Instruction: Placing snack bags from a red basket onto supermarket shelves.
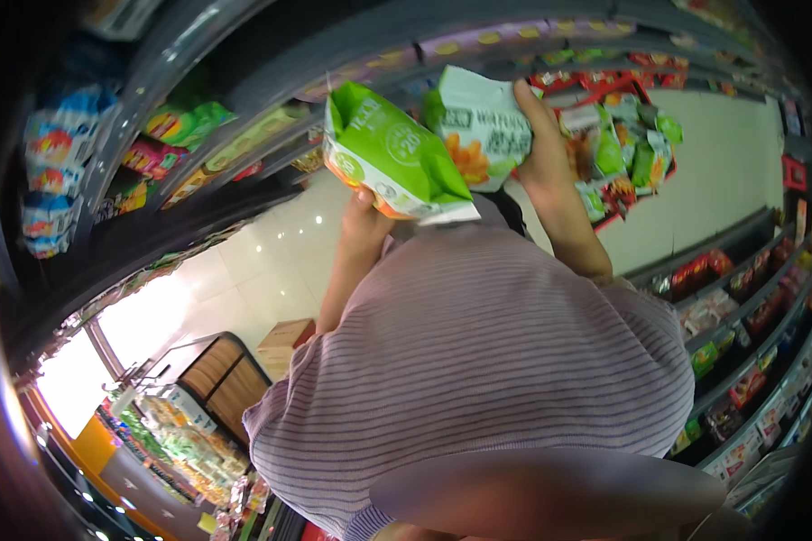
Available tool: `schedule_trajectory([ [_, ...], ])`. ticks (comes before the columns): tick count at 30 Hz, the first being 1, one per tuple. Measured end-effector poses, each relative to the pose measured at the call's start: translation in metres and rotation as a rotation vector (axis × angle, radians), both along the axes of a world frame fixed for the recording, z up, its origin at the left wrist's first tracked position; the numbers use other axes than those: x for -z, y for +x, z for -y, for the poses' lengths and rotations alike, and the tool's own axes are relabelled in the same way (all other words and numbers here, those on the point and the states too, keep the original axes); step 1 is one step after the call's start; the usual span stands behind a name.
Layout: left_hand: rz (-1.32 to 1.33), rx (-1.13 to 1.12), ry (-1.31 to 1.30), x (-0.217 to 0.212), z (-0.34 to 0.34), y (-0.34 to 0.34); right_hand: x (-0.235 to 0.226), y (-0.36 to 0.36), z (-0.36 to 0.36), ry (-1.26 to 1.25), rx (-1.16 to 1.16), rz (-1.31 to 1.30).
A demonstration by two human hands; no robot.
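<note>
My left hand (363,215) is closed on a green and white snack bag (397,149), its fingers at the bag's lower left edge. The bag is tilted in front of my chest. In my right hand (541,144) is a second snack bag (481,122), pale with a green side and an orange food picture, gripped along its right edge. The two bags are side by side, their edges close or overlapping. Most of the fingers of both hands are hidden behind the bags.
Shelves with colourful snack packets (185,126) run along the left and far side. A red basket (624,209) full of packets stands on the tiled floor at the far right. More stocked shelves (740,338) line the right; a cardboard box (284,335) sits at lower left.
</note>
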State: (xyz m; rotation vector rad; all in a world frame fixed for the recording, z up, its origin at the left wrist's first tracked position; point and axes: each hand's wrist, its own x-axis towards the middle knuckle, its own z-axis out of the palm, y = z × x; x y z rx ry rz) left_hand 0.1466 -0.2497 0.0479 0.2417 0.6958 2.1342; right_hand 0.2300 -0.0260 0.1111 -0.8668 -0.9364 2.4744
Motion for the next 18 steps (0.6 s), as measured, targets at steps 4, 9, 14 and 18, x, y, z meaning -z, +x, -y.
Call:
schedule_trajectory([
  [4, -0.047, -0.077, -0.054, -0.018, 0.037, -0.028, -0.012, -0.052, 0.035, -0.034, -0.067, -0.092],
  [9, -0.209, -0.203, 0.005, -0.049, 0.061, -0.062, -0.029, -0.091, 0.071, 0.048, -0.377, -0.672],
  [14, 0.102, -0.305, 0.132, -0.068, 0.065, -0.09, -0.074, -0.089, 0.087, 1.142, -0.51, -0.396],
  [18, 0.007, -0.149, 0.349, -0.065, 0.069, -0.105, -0.11, -0.115, 0.057, 0.934, -0.527, -0.213],
])
